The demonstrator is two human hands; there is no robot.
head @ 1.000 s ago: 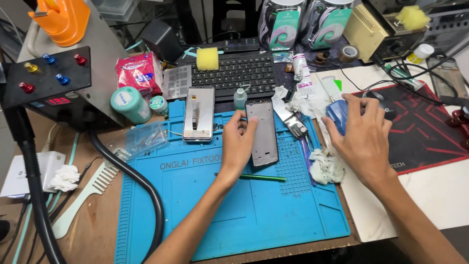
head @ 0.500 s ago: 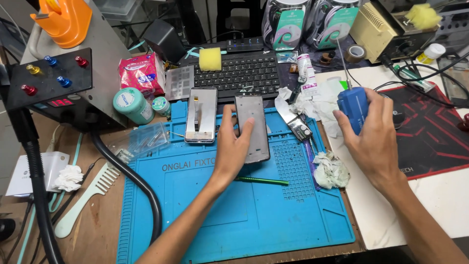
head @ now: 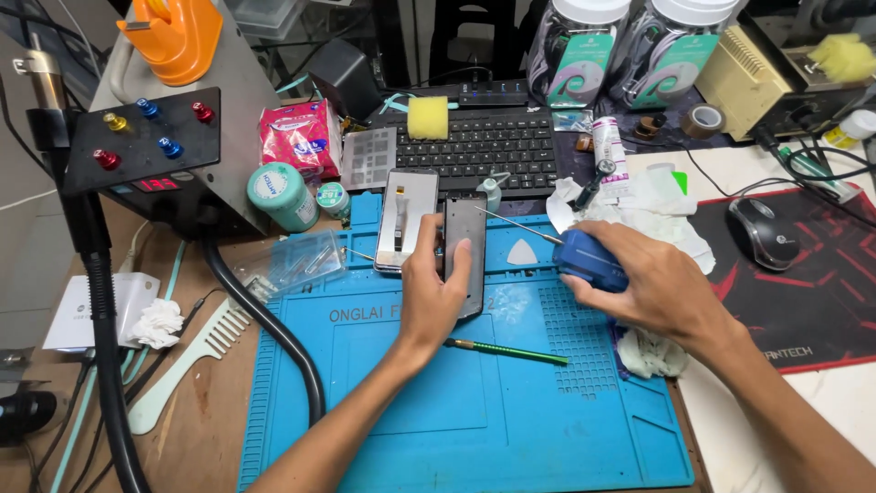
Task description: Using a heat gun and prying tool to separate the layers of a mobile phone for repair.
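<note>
The left hand lies on a dark phone that rests flat on the blue mat, fingers wrapped over its edges and holding it down. The right hand, off to that hand's right, is clenched around a blue bottle whose thin metal needle points left, its tip just at the phone's top right corner.

Just left of the left hand lies a silver phone frame, touching or nearly touching the dark phone. Below the left hand's wrist lies 1 green pen-like tool; between the 2 hands sits a white triangular pick. Crumpled white tissues lie under and behind the right hand.

Risks, as I judge them: a hard squeeze could flood liquid over the phone and onto the mat. If the left hand's hold loosens, the phone could slide against the frame. The needle could scratch the glass if it dips.
</note>
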